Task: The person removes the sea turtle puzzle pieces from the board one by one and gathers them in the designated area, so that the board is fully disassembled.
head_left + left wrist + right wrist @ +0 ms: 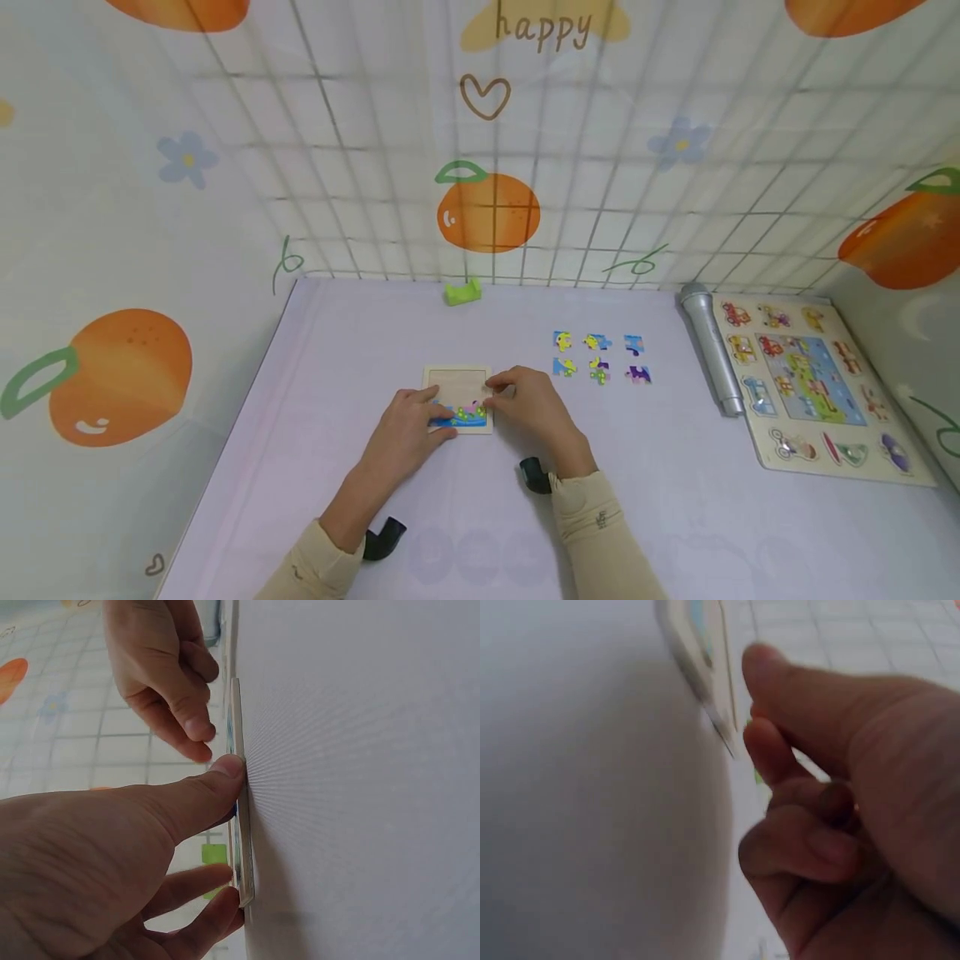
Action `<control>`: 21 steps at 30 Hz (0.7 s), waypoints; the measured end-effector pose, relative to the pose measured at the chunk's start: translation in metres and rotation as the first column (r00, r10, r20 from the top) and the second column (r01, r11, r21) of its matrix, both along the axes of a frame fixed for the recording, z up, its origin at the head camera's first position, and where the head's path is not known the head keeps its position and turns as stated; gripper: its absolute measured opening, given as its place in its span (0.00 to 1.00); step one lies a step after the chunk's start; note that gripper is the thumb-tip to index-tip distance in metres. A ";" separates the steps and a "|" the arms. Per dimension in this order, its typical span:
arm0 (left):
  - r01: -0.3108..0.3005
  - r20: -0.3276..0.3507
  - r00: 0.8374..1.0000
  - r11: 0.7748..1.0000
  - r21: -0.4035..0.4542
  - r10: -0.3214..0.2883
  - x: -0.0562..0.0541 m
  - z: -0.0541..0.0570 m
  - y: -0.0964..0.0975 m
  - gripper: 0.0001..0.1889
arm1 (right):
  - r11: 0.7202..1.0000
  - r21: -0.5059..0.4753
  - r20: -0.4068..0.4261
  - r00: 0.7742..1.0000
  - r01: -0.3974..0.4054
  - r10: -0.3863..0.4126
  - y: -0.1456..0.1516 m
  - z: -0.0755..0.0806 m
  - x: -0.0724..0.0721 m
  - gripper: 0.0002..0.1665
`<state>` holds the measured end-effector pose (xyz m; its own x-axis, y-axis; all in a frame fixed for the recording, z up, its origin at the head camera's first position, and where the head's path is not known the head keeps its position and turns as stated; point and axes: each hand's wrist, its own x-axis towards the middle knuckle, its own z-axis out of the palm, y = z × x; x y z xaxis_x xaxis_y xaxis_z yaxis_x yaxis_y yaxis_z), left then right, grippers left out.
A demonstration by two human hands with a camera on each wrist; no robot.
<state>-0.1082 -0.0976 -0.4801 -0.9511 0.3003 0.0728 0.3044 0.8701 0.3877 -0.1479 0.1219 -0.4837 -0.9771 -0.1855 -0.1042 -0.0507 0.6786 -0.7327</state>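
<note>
A small wooden puzzle tray (460, 367) lies on the table, with colourful jigsaw pieces (461, 416) along its near side and bare wood behind them. My left hand (408, 423) holds the tray at its left side, the thumb (227, 766) against the near edge and fingertips farther round it. At the tray's right edge is my right hand (536, 404), thumb and index finger close together and the other fingers curled. Nothing shows between those fingertips in the right wrist view. Several loose jigsaw pieces (598, 342) lie in two rows to the right of the tray.
A grey microphone-shaped object (711, 350) lies at the right, beside a larger wooden puzzle board (780, 446) with vehicle pictures. Near the back wall sits a small green block (462, 292). Black curved parts (386, 539) show by both wrists. Printed fabric hangs around the table.
</note>
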 end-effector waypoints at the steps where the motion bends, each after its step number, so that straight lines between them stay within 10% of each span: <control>1: 0.004 -0.003 1.000 1.000 0.005 -0.004 0.000 0.000 0.000 0.14 | 0.999 -0.004 0.001 1.000 -0.031 0.031 -0.002 -0.001 0.002 0.16; 21: 0.026 -0.025 0.999 0.999 0.021 -0.026 -0.004 -0.004 -0.002 0.15 | 0.982 0.025 0.011 0.982 -0.187 0.187 -0.012 -0.003 0.008 0.19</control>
<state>-0.1118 -0.0995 -0.4839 -0.9407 0.3233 0.1025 0.3366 0.8533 0.3981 -0.1398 0.1097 -0.4868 -0.9246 -0.3618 -0.1194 -0.1724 0.6767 -0.7158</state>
